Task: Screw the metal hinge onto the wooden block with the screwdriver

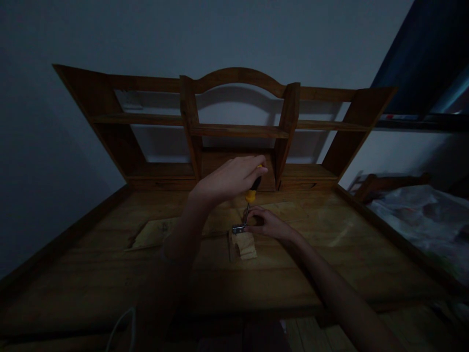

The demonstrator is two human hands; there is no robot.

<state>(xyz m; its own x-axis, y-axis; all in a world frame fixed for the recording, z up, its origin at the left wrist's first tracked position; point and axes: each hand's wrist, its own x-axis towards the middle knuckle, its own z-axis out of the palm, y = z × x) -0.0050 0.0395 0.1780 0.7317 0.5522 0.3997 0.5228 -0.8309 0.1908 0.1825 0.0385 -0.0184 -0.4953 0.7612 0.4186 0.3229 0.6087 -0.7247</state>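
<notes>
My left hand (pixel 238 175) is wrapped round the yellow and black handle of a screwdriver (pixel 251 194), which stands nearly upright with its tip down. Beneath the tip is a small shiny metal hinge (pixel 238 229), at the far edge of a small light wooden block (pixel 246 246) with a rounded cut-out. From the right, my right hand (pixel 269 222) reaches in, thumb and fingers curled in a pinch at the hinge's right end and beside the screwdriver shaft. Whether a screw sits under the tip is too small to tell.
The wooden desk top (pixel 293 278) has a raised rim on both sides. A thin flat wooden piece (pixel 154 232) lies to the left. A shelf unit (pixel 240 129) stands along the back. Beyond the right edge is plastic-looking covering (pixel 414 215). A pale cable loop (pixel 122 322) is at lower left.
</notes>
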